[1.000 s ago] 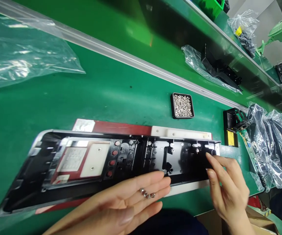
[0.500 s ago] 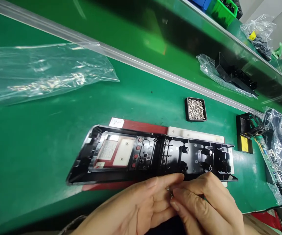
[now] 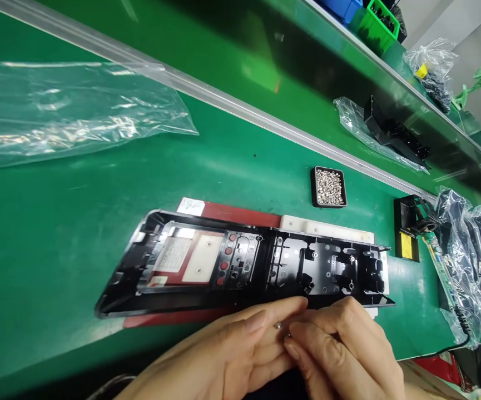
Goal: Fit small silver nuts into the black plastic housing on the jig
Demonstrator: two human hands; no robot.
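Note:
My left hand point(image 3: 232, 350) is cupped palm up just below the near edge of a black plastic housing point(image 3: 261, 294). On its fingers rests a small silvery metal piece point(image 3: 278, 325), likely a threaded insert. Over that palm, my right hand point(image 3: 344, 350) pinches another tiny shiny piece point(image 3: 289, 335) between thumb and forefinger, mostly hidden by the fingertips. The housing lies with its inside up on a red fixture board point(image 3: 240, 214) with white blocks point(image 3: 327, 228). Metal-looking tips show in some of its posts.
Beyond the housing stands a small black tray point(image 3: 328, 187) full of silvery metal pieces. A clear plastic bag point(image 3: 77, 119) lies at left. To the right are a black holder point(image 3: 407, 228) with a yellow pad and bagged parts point(image 3: 474, 266). A shelf with bins point(image 3: 377, 28) runs behind.
The view has shifted slightly, so the bench items appear a little further left. My fingers have parted a little, and the metal piece on my left fingers shows more clearly.

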